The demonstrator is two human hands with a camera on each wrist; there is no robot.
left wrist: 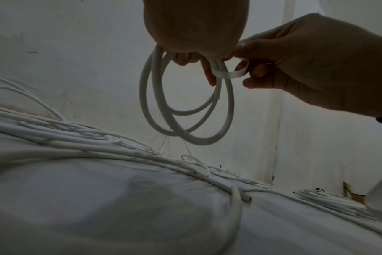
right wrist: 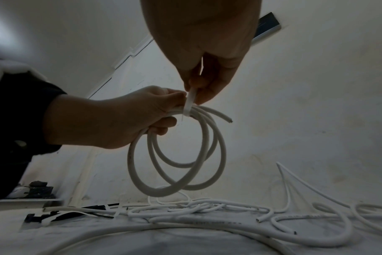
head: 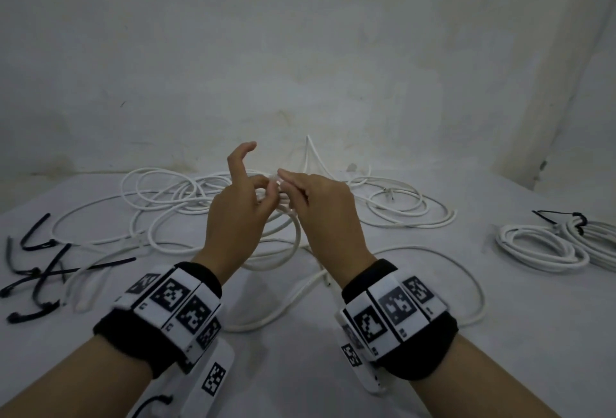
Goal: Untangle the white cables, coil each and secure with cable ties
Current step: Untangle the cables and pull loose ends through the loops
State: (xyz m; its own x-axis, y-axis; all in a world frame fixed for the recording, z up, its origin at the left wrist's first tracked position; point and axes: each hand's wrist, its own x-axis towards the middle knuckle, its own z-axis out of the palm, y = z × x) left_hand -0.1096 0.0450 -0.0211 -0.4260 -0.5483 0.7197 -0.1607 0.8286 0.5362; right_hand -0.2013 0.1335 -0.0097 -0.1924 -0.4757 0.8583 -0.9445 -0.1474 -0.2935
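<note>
Above the middle of the table my left hand grips a small coil of white cable, fingers curled round its top and the index finger raised. The coil hangs below the left hand in a few loops. My right hand pinches a white cable tie that wraps round the gathered strands by the left fingers. In the right wrist view the tie runs from the right hand down over the coil, beside the left hand.
Loose tangled white cables spread over the white table under and behind my hands. Several black cable ties lie at the left. Coiled cable bundles, one with a black tie, sit at the right. A wall stands close behind.
</note>
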